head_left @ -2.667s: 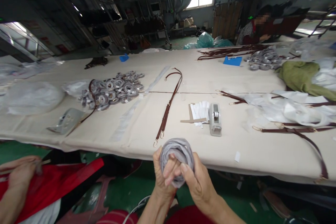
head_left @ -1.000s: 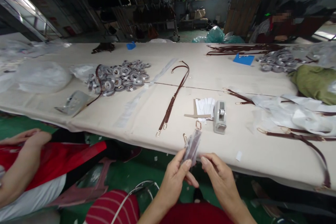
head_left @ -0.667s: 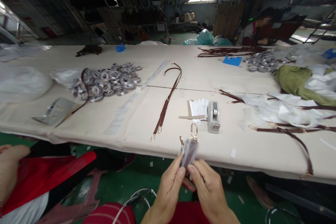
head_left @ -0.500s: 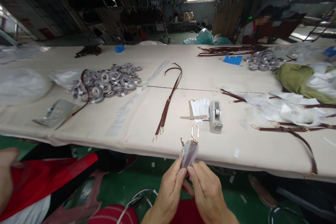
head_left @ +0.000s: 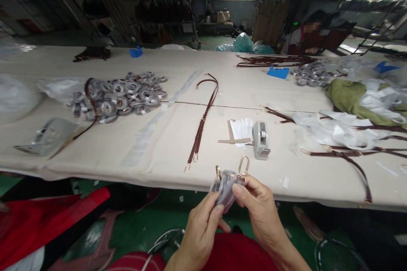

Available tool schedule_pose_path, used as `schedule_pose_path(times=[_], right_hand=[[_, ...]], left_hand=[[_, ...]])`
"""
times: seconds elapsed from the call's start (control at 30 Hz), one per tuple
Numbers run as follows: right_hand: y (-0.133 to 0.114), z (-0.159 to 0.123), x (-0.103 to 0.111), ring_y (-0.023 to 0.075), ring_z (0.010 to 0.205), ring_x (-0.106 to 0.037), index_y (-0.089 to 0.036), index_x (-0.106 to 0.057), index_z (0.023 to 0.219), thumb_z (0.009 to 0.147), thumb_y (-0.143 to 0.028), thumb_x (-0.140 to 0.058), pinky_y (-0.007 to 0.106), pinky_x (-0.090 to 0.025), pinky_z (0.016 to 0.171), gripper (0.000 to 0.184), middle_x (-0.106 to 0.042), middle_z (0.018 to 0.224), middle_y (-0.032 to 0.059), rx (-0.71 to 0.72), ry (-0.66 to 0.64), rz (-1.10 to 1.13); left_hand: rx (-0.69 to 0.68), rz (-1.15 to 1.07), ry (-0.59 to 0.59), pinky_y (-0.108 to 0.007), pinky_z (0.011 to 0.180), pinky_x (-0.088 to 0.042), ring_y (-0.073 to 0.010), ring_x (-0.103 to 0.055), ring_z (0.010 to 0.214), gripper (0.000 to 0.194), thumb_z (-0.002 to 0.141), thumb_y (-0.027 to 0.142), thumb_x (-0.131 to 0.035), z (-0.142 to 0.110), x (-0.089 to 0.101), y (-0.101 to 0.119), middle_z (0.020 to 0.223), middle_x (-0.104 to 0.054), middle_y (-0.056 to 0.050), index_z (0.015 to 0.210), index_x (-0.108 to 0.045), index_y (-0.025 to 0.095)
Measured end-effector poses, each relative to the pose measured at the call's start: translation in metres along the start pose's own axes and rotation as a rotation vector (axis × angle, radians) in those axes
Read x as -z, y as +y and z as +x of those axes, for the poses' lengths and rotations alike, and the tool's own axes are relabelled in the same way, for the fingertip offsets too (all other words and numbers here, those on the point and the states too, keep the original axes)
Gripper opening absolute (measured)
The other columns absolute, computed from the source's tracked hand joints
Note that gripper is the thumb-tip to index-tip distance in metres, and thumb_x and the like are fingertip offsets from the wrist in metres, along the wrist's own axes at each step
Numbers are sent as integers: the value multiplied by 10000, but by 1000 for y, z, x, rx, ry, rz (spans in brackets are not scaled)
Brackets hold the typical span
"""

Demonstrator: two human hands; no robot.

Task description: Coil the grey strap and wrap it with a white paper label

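Both my hands hold a strap (head_left: pixel 226 187) wrapped in thin grey film, just in front of the table's near edge. Two gold clasps stick up from it, one on each side. My left hand (head_left: pixel 201 224) grips the lower left of the wrapped part, thumb on top. With thumb and fingers my right hand (head_left: pixel 259 205) pinches the upper right, close under the larger gold clasp (head_left: pixel 244 165). On the table beyond lies a long brown strap (head_left: pixel 203 119) with gold clasps. A grey tape dispenser (head_left: pixel 261 140) stands beside a stack of white paper strips (head_left: pixel 241 130).
A heap of rolled, wrapped straps (head_left: pixel 119 96) covers the table's left part. More brown straps (head_left: pixel 346 152), white film (head_left: pixel 330 129) and green cloth (head_left: pixel 348 97) lie to the right. A person in red (head_left: pixel 47 224) is close on my left; another person (head_left: pixel 300 38) sits beyond the table.
My right hand has moved up and right along the wrapped strap, to beneath the larger clasp. The clasps are farther apart and the film looks looser. The view has shifted slightly.
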State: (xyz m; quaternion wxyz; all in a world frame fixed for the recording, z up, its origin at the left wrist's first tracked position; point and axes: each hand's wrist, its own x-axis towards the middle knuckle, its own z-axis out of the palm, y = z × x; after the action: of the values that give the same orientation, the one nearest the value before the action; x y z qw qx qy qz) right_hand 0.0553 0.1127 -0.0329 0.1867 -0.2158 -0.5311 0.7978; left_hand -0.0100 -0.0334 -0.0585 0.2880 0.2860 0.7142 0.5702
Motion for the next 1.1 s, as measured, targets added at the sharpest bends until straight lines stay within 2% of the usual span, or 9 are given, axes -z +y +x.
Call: schedule_pose_path(times=[0.1, 0.27, 0.43, 0.6, 0.83, 0.97, 1.03, 1.1], right_hand=[[1, -1, -7, 97, 538, -462, -182, -577, 666, 853, -424, -665, 220, -384, 526, 318, -488, 560, -49, 11, 21, -63], [4, -2, -16, 113, 558, -558, -186, -619, 803, 861, -403, -657, 230, -436, 544, 227, -600, 654, -30, 6, -20, -36], [13, 2, -22, 95, 548, -499, -187, -629, 808, 844, -409, -677, 213, -414, 529, 230, -565, 633, -40, 8, 8, -45], [28, 12, -22, 86, 551, -400, -174, -578, 740, 811, -474, -686, 211, -342, 525, 327, -467, 595, -56, -46, 64, -141], [38, 20, -32, 85, 542, -384, -167, -564, 717, 782, -523, -688, 215, -332, 532, 383, -459, 585, -56, -115, -9, -239], [55, 33, -29, 102, 550, -471, -177, -572, 870, 887, -583, -505, 231, -411, 558, 412, -502, 637, -41, -112, -52, -351], [68, 53, -17, 123, 588, -546, -168, -576, 966, 929, -578, -400, 253, -463, 569, 448, -566, 722, -5, -129, -46, -502], [80, 80, 3, 139, 627, -586, -146, -595, 956, 951, -528, -385, 269, -487, 573, 436, -604, 776, 28, -148, -15, -662]], left_hand=[[20, -28, -8, -304, 678, -558, -167, -694, 564, 327, 980, 387, -434, 0, 3, -1, 948, -688, -67, 1198, -592, 201], [30, -76, -32, -290, 634, -553, -164, -695, 552, 329, 982, 392, -430, 1, 10, -1, 919, -684, -48, 1201, -597, 213], [57, -87, -58, -269, 622, -542, -159, -698, 566, 330, 985, 404, -425, 4, 18, -3, 893, -674, -38, 1188, -604, 215], [137, -130, -55, -249, 554, -533, -151, -689, 528, 381, 972, 460, -432, 4, 22, -18, 912, -657, -42, 1199, -592, 199], [202, -181, -25, -221, 486, -497, -146, -673, 488, 396, 926, 516, -499, 3, 33, -36, 830, -632, -14, 1137, -614, 200], [347, -428, 133, -188, 392, -426, -131, -614, 381, 407, 847, 528, -600, 8, 44, -38, 644, -594, 31, 1016, -637, 160], [431, -578, 271, -180, 349, -402, -121, -569, 341, 446, 751, 538, -692, 10, 53, -41, 577, -590, 36, 945, -644, 139], [483, -686, 396, -178, 318, -398, -105, -527, 318, 499, 633, 525, -786, 10, 65, -45, 567, -611, 29, 904, -660, 125]])
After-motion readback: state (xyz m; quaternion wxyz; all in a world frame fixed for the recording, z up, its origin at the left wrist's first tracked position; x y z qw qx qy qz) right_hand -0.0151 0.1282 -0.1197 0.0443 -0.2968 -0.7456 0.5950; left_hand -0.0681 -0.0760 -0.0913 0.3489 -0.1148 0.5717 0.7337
